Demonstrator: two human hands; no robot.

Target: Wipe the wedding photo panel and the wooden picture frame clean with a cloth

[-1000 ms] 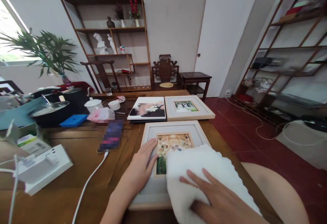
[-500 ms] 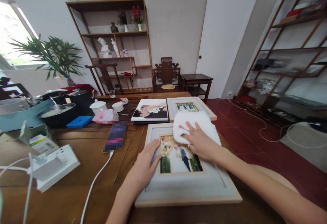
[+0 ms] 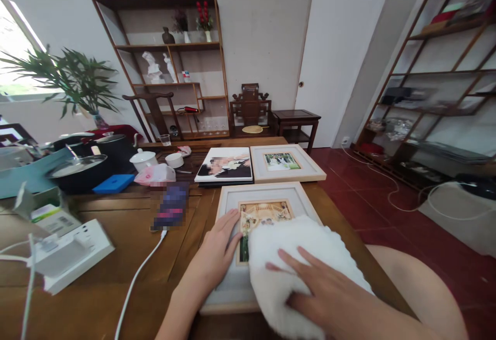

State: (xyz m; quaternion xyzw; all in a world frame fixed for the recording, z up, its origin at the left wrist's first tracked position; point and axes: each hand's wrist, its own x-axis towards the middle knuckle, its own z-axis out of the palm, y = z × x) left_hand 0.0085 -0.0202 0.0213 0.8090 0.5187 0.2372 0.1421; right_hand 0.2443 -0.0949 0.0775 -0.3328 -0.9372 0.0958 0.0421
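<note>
A light wood picture frame lies flat on the wooden table, with a photo in its middle. My left hand rests on the frame's left side, fingers stretched out and touching the photo's left border. A fluffy white cloth covers the frame's lower right part and hides much of the photo. My right hand presses on this cloth from above, with its thumb tucked into a fold. Beyond the frame sit another framed photo and a white-bordered picture.
On the left are a power strip, a phone on a white cable, a blue box, a lidded pan and a white teapot. A round stool seat stands off the table's right edge.
My right hand has drawn the white cloth from the frame's upper right corner down toward me, over the photo's lower right. My left hand stays on the frame's left side.
</note>
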